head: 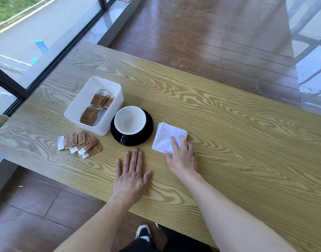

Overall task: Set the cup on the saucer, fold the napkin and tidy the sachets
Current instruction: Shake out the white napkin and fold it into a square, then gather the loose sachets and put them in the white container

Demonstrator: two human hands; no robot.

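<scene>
While my right hand presses flat, fingers spread, on the near corner of the folded napkin, seemingly to set the crease, my left hand lies open and empty on the table. Ahead of it, the cup already sits on the saucer; loose sachets wait further left, beside the white box

Mid-frame, the right hand presses the folded napkin; the left hand lies flat on the table.
</scene>
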